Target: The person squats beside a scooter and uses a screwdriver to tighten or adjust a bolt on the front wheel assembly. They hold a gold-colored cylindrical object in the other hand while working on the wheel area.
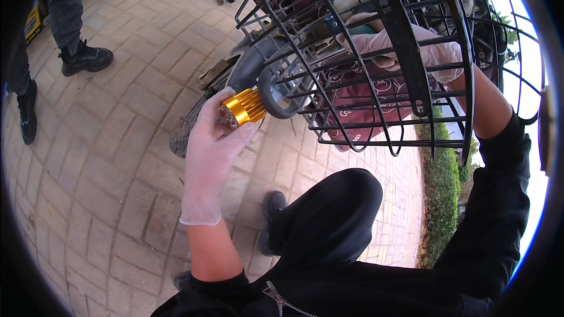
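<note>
Gold ribbed lamp (242, 108) is gripped in the gloved left hand (212, 135), fingers curled round its body, held against a black bracket (276, 91) left of the wire basket (376, 53). Gloved right hand (405, 47) is closed on a blue-handled tool (341, 23) inside the basket, far right.

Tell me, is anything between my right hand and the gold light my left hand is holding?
Yes. The black wire basket stands between them: the right hand is inside its bars, while the left hand holds the gold light outside, below the basket's lower left corner, against a round dark fitting.
</note>
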Demonstrator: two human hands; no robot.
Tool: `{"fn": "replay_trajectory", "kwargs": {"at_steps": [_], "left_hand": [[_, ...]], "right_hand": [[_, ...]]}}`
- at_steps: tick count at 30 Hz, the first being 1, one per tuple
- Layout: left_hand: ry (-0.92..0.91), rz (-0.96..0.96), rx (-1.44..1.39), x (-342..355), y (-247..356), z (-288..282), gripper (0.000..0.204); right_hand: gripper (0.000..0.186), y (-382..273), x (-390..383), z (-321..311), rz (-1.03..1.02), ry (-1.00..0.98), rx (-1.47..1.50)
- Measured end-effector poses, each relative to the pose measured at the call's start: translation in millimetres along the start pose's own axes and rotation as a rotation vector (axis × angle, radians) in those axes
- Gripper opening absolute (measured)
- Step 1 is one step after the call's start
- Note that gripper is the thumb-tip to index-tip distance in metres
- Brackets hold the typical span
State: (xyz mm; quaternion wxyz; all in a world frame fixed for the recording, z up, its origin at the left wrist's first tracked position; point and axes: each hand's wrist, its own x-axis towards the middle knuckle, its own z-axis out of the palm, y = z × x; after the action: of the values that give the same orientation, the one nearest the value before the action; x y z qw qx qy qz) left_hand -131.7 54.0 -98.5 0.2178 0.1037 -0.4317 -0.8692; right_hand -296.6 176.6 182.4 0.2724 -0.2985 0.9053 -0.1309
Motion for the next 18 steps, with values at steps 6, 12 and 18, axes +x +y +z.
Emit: {"fn": "replay_trajectory", "kwargs": {"at_steps": [6,12,18], "left_hand": [[-0.001,-0.027,0.013,2.2,3.0,-1.5,0.062],[-0.002,-0.043,0.02,2.0,7.0,1.4,0.06],[-0.003,-0.018,0.016,0.6,7.0,0.4,0.059]], "right_hand": [[0.051,-8.4,12.2,-0.2,0.029,0.05,-0.15],[0.044,-3.7,7.1,-1.9,-0.569,-0.095,-0.685],[0.055,-10.7,-3.6,-6.8,-0.047,-0.061,-0.182]]}}
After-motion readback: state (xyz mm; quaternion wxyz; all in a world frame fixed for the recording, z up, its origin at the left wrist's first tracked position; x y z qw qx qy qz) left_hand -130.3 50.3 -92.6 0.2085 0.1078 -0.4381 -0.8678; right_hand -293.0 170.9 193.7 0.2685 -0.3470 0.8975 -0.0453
